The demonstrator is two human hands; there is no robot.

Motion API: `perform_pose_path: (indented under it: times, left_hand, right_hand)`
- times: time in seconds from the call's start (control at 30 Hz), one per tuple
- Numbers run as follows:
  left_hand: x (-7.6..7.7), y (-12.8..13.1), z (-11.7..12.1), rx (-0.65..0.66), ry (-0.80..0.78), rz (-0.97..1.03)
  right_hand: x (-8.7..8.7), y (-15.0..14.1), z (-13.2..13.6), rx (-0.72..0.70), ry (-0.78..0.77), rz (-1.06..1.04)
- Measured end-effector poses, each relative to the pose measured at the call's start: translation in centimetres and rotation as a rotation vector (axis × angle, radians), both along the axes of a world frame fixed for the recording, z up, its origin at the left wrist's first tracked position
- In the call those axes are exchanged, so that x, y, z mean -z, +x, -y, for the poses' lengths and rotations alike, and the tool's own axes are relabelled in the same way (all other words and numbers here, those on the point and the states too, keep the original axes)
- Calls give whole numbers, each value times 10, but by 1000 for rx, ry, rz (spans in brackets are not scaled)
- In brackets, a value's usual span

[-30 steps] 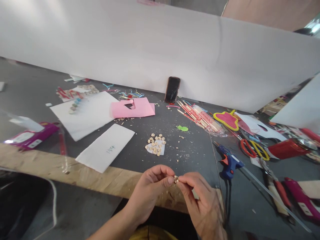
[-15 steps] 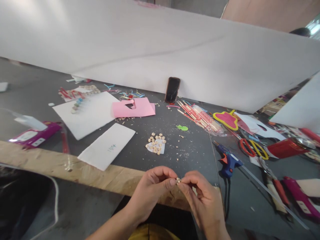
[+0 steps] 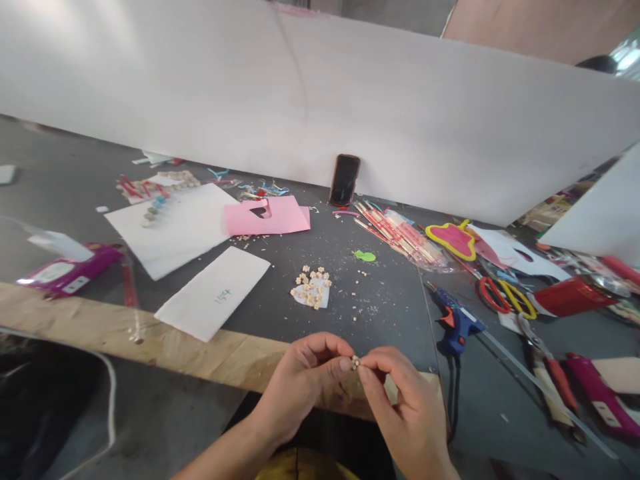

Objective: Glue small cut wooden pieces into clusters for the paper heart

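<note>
Between my two hands, over the table's front edge, is a tiny flower-shaped cluster of pale beige pieces (image 3: 355, 362). My left hand (image 3: 310, 373) pinches it from the left between thumb and forefinger. From the other side, the thumb and forefinger of my right hand (image 3: 404, 393) close on its right edge. Just beyond my hands, several similar little flowers (image 3: 314, 283) lie on and around a small white paper piece (image 3: 323, 299). Pale crumbs (image 3: 367, 308) are scattered to the right of it.
A blue glue gun (image 3: 460, 327) lies to the right, near scissors (image 3: 507, 297) and a red can (image 3: 575, 295). White card (image 3: 215, 293) and pink felt (image 3: 287, 217) are on the left. A phone (image 3: 345, 180) leans against the white partition (image 3: 225, 100).
My right hand's fingers have shifted slightly on the cluster, and the cluster's face has turned a little. My left hand has stayed almost still.
</note>
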State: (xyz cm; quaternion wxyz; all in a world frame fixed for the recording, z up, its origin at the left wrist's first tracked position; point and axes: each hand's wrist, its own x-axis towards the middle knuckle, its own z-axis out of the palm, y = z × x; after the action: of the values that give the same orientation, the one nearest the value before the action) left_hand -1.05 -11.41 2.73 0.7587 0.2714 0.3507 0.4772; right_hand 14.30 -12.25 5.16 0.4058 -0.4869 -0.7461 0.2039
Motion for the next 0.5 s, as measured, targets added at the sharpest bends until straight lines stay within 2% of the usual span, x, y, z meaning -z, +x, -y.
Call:
perform_pose_path:
  times: [0.17,0.33,0.5]
  left_hand:
    - [-1,0,0,0,-6,5]
    - [-2,0,-4,-4,4,38]
    - [0,-2,-4,32,0,78]
  right_hand:
    - [0,1,-2,-2,21,17]
    - [2,4,0,46,-42,-84]
    - [8,8,1,-75,-206,-175]
